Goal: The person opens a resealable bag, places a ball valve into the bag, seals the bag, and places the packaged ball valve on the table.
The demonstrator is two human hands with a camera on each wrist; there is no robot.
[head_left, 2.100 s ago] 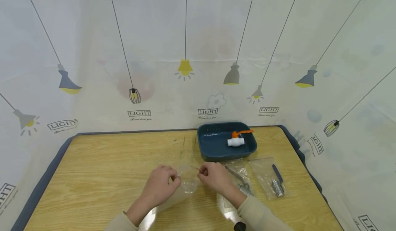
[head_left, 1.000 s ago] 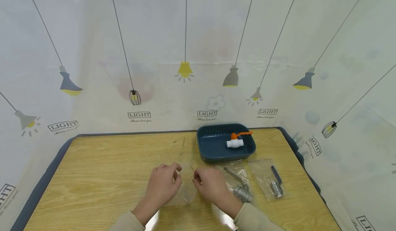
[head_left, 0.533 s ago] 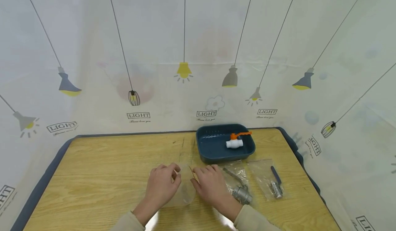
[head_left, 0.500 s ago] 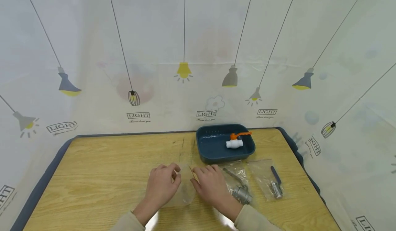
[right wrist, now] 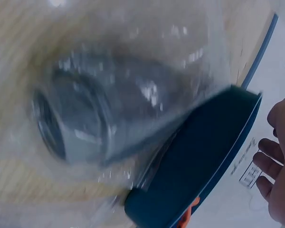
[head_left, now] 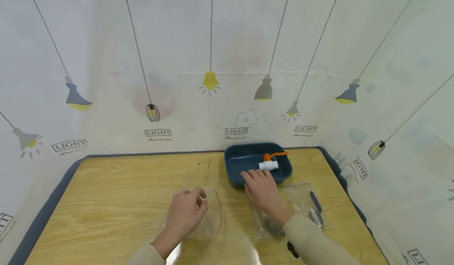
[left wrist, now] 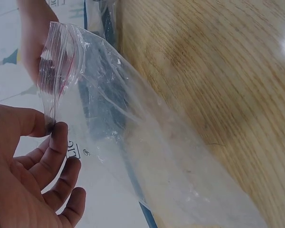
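My left hand (head_left: 186, 212) pinches the top edge of a clear zip-lock bag (head_left: 211, 219) between thumb and index finger. In the left wrist view the bag (left wrist: 152, 137) hangs slack with no object showing inside, and a red line runs along its zip. My right hand (head_left: 263, 191) is above the front rim of the dark blue tray (head_left: 244, 166); its fingers are loosely bent and hold nothing. Below that hand lies a bagged grey metal valve (right wrist: 109, 109), mostly covered by the arm in the head view. A white ball valve (head_left: 268, 165) with an orange handle lies in the tray.
Further right on the wooden table (head_left: 124, 198) lies another clear bag with a small metal valve (head_left: 315, 217) and its blue handle (head_left: 315, 202). A cloth printed with lamps (head_left: 191, 107) rises behind the table.
My right hand has let go of the zip-lock bag's mouth and moved right and forward to the tray's front rim. The left hand keeps its pinch in nearly the same place.
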